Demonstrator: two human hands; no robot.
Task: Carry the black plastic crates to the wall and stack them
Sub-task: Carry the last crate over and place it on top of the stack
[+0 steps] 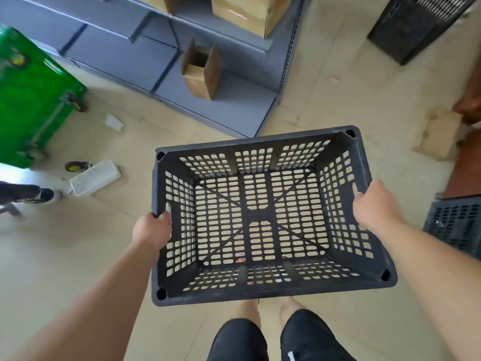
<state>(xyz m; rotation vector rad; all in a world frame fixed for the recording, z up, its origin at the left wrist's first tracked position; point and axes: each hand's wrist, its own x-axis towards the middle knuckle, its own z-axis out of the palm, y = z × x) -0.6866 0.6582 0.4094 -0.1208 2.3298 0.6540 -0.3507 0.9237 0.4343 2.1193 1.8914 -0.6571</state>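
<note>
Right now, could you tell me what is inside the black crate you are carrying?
The black crate looks empty: floor tiles show through its perforated bottom. A small reddish speck shows near its nearer edge; whether inside or beneath is unclear. Left hand and right hand grip its sides.

The pale tiled floor [325, 95] carries a grey shelving unit [234, 110] far centre, a green wheeled bin [31, 100] far left, a white perforated tray [95, 177] beside it, and black crates at far right [413, 29] and right [455, 222].

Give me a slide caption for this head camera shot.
Both hands, left hand and right hand, carry an empty black crate across the floor.
</note>
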